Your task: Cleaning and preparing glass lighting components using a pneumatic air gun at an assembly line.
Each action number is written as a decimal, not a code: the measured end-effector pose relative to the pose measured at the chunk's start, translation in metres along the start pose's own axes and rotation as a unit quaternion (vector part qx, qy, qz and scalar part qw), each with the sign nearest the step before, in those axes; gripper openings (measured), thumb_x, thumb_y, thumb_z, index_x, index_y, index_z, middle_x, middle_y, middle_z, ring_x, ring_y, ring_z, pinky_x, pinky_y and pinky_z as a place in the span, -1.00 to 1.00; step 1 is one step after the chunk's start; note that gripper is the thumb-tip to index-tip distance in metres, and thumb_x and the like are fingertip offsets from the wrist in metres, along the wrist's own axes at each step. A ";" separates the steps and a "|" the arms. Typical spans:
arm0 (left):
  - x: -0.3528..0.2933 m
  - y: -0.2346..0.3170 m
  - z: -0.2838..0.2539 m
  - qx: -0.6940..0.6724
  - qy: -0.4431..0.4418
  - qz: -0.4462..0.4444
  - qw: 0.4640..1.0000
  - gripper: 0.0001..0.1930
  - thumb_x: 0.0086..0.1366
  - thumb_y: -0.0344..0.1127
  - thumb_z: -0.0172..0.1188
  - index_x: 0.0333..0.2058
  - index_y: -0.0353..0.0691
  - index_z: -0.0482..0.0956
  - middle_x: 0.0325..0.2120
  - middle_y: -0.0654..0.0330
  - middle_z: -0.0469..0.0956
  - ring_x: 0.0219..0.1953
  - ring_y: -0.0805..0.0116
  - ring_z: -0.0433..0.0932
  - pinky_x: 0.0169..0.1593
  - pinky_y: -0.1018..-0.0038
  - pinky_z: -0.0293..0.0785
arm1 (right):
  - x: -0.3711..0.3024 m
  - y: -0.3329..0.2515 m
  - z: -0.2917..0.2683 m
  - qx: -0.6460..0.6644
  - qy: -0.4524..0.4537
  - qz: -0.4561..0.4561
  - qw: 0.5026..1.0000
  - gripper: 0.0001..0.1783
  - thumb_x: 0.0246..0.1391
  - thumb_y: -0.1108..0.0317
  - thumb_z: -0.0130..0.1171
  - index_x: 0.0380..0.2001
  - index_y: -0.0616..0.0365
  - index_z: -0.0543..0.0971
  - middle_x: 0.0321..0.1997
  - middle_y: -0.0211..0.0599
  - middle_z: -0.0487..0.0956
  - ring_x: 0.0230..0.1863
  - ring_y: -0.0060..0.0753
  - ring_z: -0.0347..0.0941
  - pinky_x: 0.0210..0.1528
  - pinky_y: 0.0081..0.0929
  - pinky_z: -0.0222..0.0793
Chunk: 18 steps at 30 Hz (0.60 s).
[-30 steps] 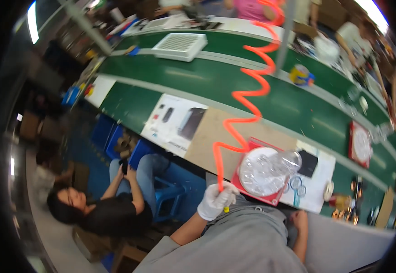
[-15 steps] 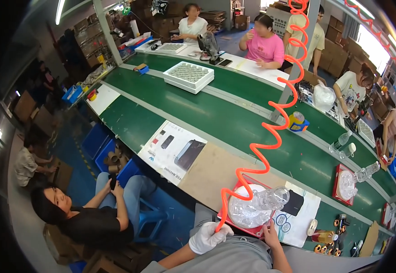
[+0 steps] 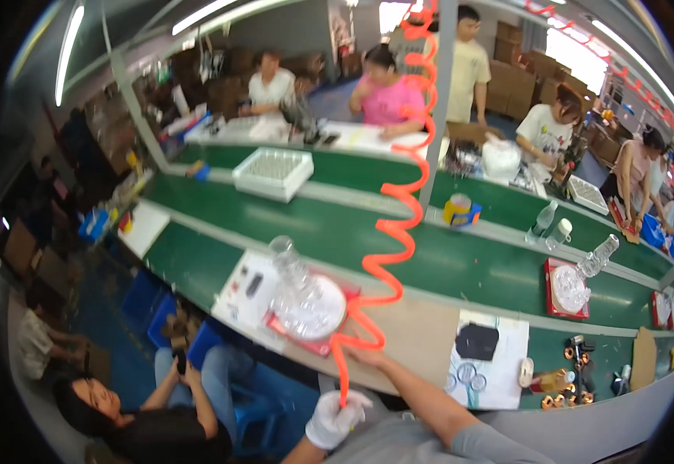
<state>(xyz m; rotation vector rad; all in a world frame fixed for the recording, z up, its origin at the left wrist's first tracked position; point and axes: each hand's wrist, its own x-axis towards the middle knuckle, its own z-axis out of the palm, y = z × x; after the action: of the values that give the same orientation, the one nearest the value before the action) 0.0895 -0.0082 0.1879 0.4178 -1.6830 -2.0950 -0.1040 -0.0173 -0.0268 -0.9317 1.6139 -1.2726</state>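
My left hand (image 3: 337, 420), in a white glove, is closed around the lower end of an orange coiled hose (image 3: 342, 379); whatever fitting is inside the fist is hidden. A red square tray (image 3: 320, 347) carries a white round disc (image 3: 334, 303). On the disc stands a clear, ridged vessel (image 3: 294, 280) with a long neck, tilting up and left. My bare right hand (image 3: 366, 357) reaches across to the tray's near right edge. Its fingers are blurred and partly behind the hose, so I cannot tell whether they grip the tray. Beneath the tray lies a printed sheet (image 3: 248, 288).
Brown board (image 3: 414, 321) covers the bench beside the tray. A black flat piece (image 3: 477, 342) lies on another sheet, near an amber bottle (image 3: 550, 380). A similar red tray (image 3: 551, 288) stands farther right. Several people work around the green belt (image 3: 337, 224); one sits at left.
The red tray with the clear vessel has moved left, from in front of me onto the printed sheet, and my right arm has swung left with it. My left hand still holds the hose.
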 end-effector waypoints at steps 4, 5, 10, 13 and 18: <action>-0.001 -0.011 -0.006 0.015 0.011 -0.007 1.000 -0.67 0.39 -0.21 0.00 -0.40 -0.41 0.46 -0.78 0.26 0.32 -0.75 0.51 0.30 -0.53 0.47 0.44 | -0.025 -0.018 -0.007 0.039 -0.074 0.081 0.993 -0.47 0.18 0.13 0.07 0.14 0.18 0.36 -0.03 -0.17 0.53 -0.20 -0.40 0.52 -0.07 -0.45 0.44; 0.000 -0.012 -0.004 -0.001 0.049 0.022 0.999 -0.67 0.39 -0.19 0.00 -0.41 -0.40 0.44 -0.80 0.27 0.30 -0.76 0.51 0.28 -0.55 0.47 0.43 | -0.041 -0.016 -0.014 0.057 -0.040 0.089 0.994 -0.47 0.18 0.13 0.07 0.14 0.18 0.36 -0.03 -0.17 0.53 -0.20 -0.40 0.52 -0.07 -0.45 0.44; 0.013 -0.023 -0.006 -0.029 0.105 0.095 0.990 -0.69 0.40 -0.15 -0.02 -0.43 -0.27 0.36 -0.86 0.34 0.17 -0.84 0.54 0.16 -0.65 0.52 0.34 | -0.123 0.015 -0.065 -0.137 -0.019 -0.026 0.990 -0.59 0.21 0.13 0.05 0.00 0.17 0.51 -0.27 -0.32 0.59 -0.23 -0.54 0.51 -0.16 -0.54 0.43; 0.021 -0.038 -0.008 -0.019 0.112 0.095 0.989 -0.71 0.40 -0.15 -0.03 -0.41 -0.24 0.34 -0.86 0.35 0.15 -0.84 0.55 0.13 -0.67 0.52 0.31 | -0.173 -0.009 -0.102 -0.033 0.058 0.184 0.981 -0.62 0.22 0.12 0.04 -0.05 0.15 0.55 -0.30 -0.33 0.62 -0.28 -0.54 0.53 -0.21 -0.56 0.44; 0.031 -0.053 -0.004 -0.048 0.096 0.083 0.991 -0.76 0.40 -0.17 -0.02 -0.40 -0.19 0.34 -0.85 0.36 0.16 -0.86 0.59 0.09 -0.71 0.58 0.24 | -0.242 0.050 -0.130 0.018 0.205 0.182 0.962 -0.59 0.18 0.02 0.03 -0.23 0.15 0.62 -0.37 -0.32 0.63 -0.35 -0.50 0.55 -0.23 -0.51 0.44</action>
<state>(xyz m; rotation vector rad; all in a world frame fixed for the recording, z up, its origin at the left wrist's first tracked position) 0.0577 -0.0173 0.1358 0.4194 -1.4490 -1.9400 -0.1416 0.2590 -0.0194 -0.3304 1.9623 -1.2788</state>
